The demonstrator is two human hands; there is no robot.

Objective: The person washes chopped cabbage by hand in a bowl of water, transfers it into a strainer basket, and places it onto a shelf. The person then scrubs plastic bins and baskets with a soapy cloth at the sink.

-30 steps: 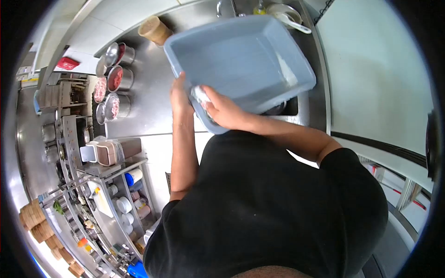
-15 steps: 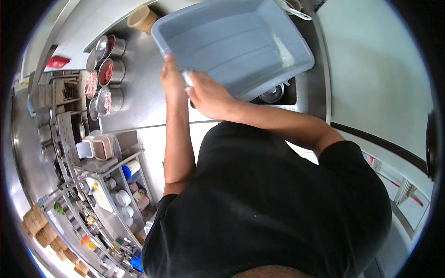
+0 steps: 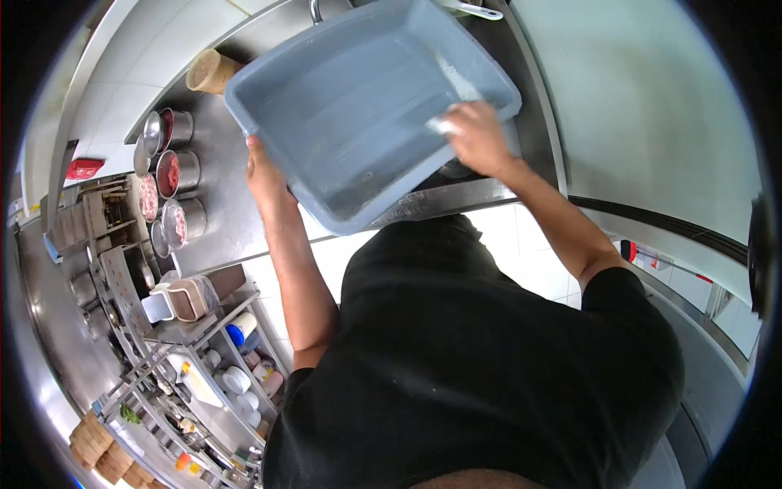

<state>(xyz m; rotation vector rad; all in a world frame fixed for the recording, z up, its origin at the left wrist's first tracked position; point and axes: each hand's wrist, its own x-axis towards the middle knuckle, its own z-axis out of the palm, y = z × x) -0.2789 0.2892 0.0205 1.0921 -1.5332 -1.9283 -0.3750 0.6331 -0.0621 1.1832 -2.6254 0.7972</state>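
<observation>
Blue-grey tub (image 3: 342, 106) gripped at its edge by the left hand (image 3: 267, 178); right hand (image 3: 481, 138) curled round a blurred white wad (image 3: 441, 125).

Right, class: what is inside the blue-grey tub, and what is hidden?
Inside the tub, a whitish streak shows along one end. The right hand and a blurred white item cover part of the nearby corner, which cannot be seen.

Head-worn camera, sole view, faces forward and steeply down past wearer's black-shirted torso (image 3: 481, 350). Wide fisheye lens: straight lines bow, corners fall to dark. Torso nearest, filling lower centre. Blue-grey tub (image 3: 350, 114) farther out, upper centre, seen from above into its inside; left hand (image 3: 267, 174) and right hand (image 3: 479, 140) both within view. Steel counter (image 3: 218, 175) shows left of tub; shelving (image 3: 218, 417), lower left, well off, appears tipped sideways.
</observation>
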